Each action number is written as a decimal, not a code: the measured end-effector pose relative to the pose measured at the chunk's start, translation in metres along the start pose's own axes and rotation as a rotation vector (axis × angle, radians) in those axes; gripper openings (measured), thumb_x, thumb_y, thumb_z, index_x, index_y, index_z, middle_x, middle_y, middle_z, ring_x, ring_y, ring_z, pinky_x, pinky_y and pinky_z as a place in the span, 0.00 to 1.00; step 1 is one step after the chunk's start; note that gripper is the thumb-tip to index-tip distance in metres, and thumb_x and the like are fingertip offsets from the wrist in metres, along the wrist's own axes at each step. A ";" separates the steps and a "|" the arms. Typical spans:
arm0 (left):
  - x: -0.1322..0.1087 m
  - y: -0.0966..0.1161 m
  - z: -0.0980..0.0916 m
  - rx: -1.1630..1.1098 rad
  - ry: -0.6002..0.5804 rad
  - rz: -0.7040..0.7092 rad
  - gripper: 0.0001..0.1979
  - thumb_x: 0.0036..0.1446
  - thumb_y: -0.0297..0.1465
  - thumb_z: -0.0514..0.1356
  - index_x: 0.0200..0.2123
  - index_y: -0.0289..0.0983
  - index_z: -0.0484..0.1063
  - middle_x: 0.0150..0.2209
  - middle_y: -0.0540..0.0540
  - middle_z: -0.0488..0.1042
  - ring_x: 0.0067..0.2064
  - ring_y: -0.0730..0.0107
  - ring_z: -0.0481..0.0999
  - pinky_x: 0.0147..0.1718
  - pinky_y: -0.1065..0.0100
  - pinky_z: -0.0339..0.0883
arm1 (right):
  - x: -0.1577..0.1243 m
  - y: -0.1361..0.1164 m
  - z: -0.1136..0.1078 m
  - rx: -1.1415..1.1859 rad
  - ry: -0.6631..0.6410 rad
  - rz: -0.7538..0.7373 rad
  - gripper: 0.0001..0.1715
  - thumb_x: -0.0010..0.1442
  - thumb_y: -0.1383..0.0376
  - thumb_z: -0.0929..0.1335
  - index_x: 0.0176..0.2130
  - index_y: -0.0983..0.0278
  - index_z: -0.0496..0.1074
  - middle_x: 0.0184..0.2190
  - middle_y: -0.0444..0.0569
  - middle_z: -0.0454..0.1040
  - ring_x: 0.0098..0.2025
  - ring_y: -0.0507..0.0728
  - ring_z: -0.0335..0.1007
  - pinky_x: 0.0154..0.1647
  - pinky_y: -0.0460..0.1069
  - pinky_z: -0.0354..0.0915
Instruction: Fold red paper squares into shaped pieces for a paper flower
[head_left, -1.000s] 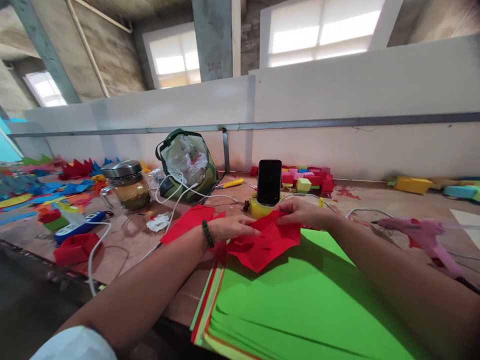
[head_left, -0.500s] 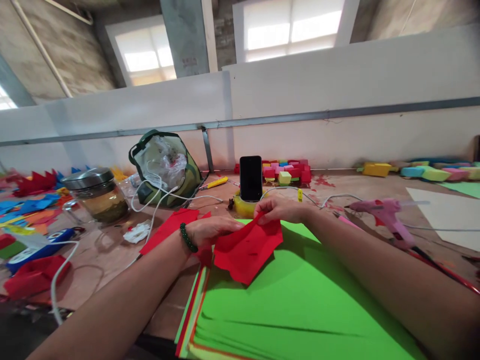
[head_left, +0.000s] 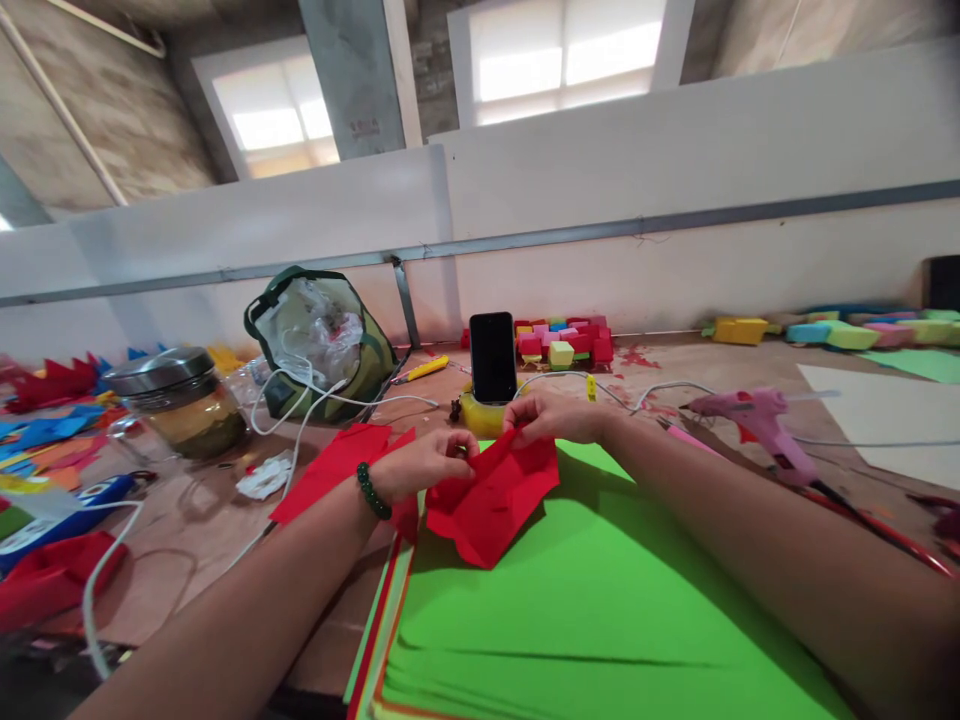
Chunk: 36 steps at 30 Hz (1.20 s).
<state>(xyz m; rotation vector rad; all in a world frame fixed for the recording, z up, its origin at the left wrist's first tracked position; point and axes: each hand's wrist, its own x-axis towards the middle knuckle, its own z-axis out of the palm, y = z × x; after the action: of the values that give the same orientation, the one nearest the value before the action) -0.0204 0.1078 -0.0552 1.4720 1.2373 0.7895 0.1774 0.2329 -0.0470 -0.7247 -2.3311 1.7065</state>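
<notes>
A creased red sheet of paper (head_left: 495, 500) lies partly raised over a stack of coloured sheets, green on top (head_left: 600, 580). My right hand (head_left: 540, 415) pinches its upper edge between thumb and fingers. At the sheet's upper left edge is my left hand (head_left: 431, 460), its thumb and forefinger brought together on the paper; a green bead bracelet (head_left: 373, 491) circles that wrist. More red paper (head_left: 330, 470) lies to the left, partly behind the left hand. Just beyond my hands, a phone (head_left: 493, 357) stands upright against a yellow roll of tape (head_left: 484, 412).
A pink glue gun (head_left: 757, 420) lies on the right with its cable. To the left stand a lidded glass jar (head_left: 180, 405) and an open bag (head_left: 330, 345). White cables cross the table. A yellow cutter (head_left: 424, 369) and small paper boxes (head_left: 560, 353) lie further back.
My left hand's fingers have gone from stretched flat along the paper to curled, with thumb and forefinger meeting. My right hand keeps its pinch. The view has shifted slightly right.
</notes>
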 end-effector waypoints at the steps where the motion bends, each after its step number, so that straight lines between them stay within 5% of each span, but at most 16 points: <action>1: 0.001 -0.001 0.001 0.009 0.002 0.008 0.09 0.40 0.28 0.62 0.27 0.36 0.65 0.21 0.55 0.63 0.23 0.79 0.60 0.20 0.75 0.50 | 0.000 0.000 0.000 -0.008 -0.006 -0.005 0.10 0.39 0.68 0.74 0.27 0.66 0.73 0.21 0.38 0.71 0.23 0.47 0.64 0.24 0.42 0.58; 7: -0.001 0.003 0.013 0.120 -0.011 0.081 0.06 0.41 0.28 0.62 0.25 0.35 0.67 0.24 0.52 0.67 0.27 0.75 0.64 0.27 0.72 0.56 | 0.003 0.000 0.005 -0.036 -0.050 -0.026 0.09 0.38 0.72 0.72 0.27 0.65 0.77 0.23 0.39 0.74 0.25 0.47 0.65 0.27 0.42 0.59; 18: -0.004 -0.001 0.014 0.773 0.466 0.275 0.07 0.42 0.21 0.56 0.27 0.38 0.65 0.26 0.52 0.70 0.29 0.71 0.67 0.29 0.70 0.55 | 0.002 -0.002 0.000 0.066 0.099 -0.158 0.06 0.39 0.71 0.71 0.24 0.65 0.72 0.27 0.42 0.76 0.28 0.49 0.67 0.31 0.44 0.61; 24: -0.011 0.007 0.022 0.985 0.463 0.253 0.06 0.45 0.24 0.56 0.29 0.39 0.65 0.28 0.50 0.73 0.31 0.66 0.70 0.29 0.68 0.54 | 0.003 0.001 -0.005 0.134 0.202 -0.261 0.03 0.38 0.70 0.70 0.21 0.65 0.72 0.30 0.45 0.77 0.34 0.51 0.69 0.38 0.46 0.63; 31: -0.011 0.004 0.027 1.046 0.461 0.237 0.06 0.48 0.25 0.55 0.31 0.39 0.66 0.29 0.48 0.74 0.32 0.65 0.72 0.28 0.68 0.53 | 0.002 0.002 -0.004 0.130 0.191 -0.222 0.04 0.37 0.71 0.69 0.21 0.65 0.72 0.25 0.44 0.75 0.29 0.51 0.68 0.32 0.46 0.63; 36: -0.010 0.001 0.032 0.945 0.390 0.308 0.04 0.50 0.26 0.56 0.31 0.39 0.67 0.28 0.50 0.73 0.30 0.68 0.71 0.29 0.69 0.55 | 0.002 -0.001 0.000 0.075 0.192 -0.197 0.13 0.38 0.74 0.66 0.28 0.65 0.74 0.25 0.41 0.75 0.26 0.48 0.66 0.27 0.44 0.60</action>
<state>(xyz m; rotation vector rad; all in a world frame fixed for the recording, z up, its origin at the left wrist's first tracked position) 0.0069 0.0887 -0.0618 2.3858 1.8450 0.7411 0.1751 0.2341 -0.0461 -0.5943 -2.1198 1.5577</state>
